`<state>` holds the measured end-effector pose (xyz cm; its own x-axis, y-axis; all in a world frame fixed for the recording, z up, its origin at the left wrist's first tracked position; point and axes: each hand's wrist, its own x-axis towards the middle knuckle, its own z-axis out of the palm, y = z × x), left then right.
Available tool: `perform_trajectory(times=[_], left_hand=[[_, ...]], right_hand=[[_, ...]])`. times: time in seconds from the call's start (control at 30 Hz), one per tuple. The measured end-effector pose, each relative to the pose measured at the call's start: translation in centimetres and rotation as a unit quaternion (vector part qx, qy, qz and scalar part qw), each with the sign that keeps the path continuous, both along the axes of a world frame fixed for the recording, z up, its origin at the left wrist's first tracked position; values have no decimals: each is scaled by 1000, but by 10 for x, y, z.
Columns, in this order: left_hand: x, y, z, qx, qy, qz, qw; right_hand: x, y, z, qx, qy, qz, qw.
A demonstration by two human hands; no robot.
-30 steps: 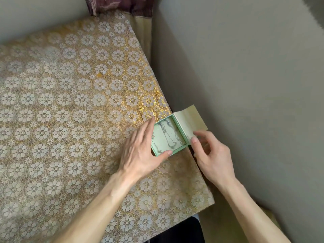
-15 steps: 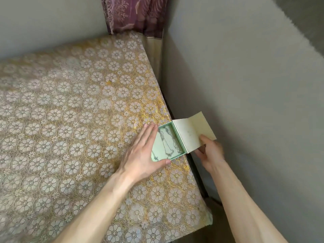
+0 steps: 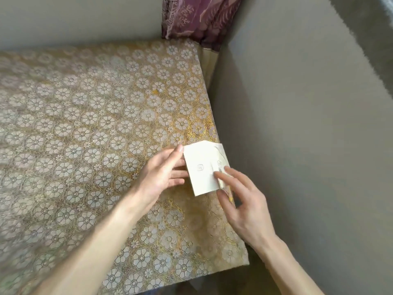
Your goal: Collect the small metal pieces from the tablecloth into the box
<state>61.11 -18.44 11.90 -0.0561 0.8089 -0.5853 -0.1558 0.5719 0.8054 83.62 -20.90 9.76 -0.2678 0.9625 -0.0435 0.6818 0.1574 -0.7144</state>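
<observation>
A small box (image 3: 202, 169) with a cream lid lies near the right edge of the gold flowered tablecloth (image 3: 85, 135). Its lid is folded down over the top, so the green inside and the metal pieces are hidden. My left hand (image 3: 163, 177) rests against the box's left side with its fingers straight, the forefinger tip at the top left corner. My right hand (image 3: 240, 201) touches the lid's right part with its fingertips, the fingers loosely spread. No loose metal pieces show on the cloth.
The table's right edge (image 3: 214, 124) runs close to a grey wall (image 3: 297, 145). A purple patterned curtain (image 3: 197, 15) hangs at the far corner. A small orange speck (image 3: 156, 91) marks the cloth further back.
The lid, which stood open to the right showing the green inside with metal pieces, has been folded over the box. My right hand moved from under the flap onto the lid.
</observation>
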Motion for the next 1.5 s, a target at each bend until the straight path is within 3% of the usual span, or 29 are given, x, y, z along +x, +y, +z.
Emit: perform_trajectory(times=[0.07, 0.17, 0.3, 0.5, 0.73, 0.83, 1.1, 1.27, 1.33, 1.4, 1.5], left_hand=[[-3, -1, -9, -22, 49, 27, 998], [-6, 0, -30, -31, 134, 19, 990], [-2, -5, -57, -66, 101, 49, 991], [4, -14, -72, -89, 176, 53, 979], [39, -11, -71, -81, 188, -36, 978], [45, -9, -74, -71, 204, -8, 976], [45, -7, -86, -75, 124, 61, 987], [41, -15, -87, -41, 142, -2, 989], [32, -28, -92, -3, 312, -68, 948], [16, -43, -106, 4, 483, -143, 864], [-4, -63, -125, -23, 572, -241, 784]], right_hand=[[-9, 1, -7, -11, -13, 13, 1000], [-20, 13, -17, -48, -8, -46, 998], [-27, 37, -40, -91, -57, -84, 991], [-27, 40, -64, -112, -85, -52, 989], [-20, 41, -70, -114, -62, -60, 990], [-14, 41, -70, -142, -22, -44, 989], [-15, 39, -79, -150, 43, -79, 985], [-15, 36, -74, -158, 65, -89, 981], [-14, 36, -73, -162, 64, -82, 981], [-12, 36, -73, -164, 51, -70, 983], [-9, 35, -70, -176, 27, -52, 983]])
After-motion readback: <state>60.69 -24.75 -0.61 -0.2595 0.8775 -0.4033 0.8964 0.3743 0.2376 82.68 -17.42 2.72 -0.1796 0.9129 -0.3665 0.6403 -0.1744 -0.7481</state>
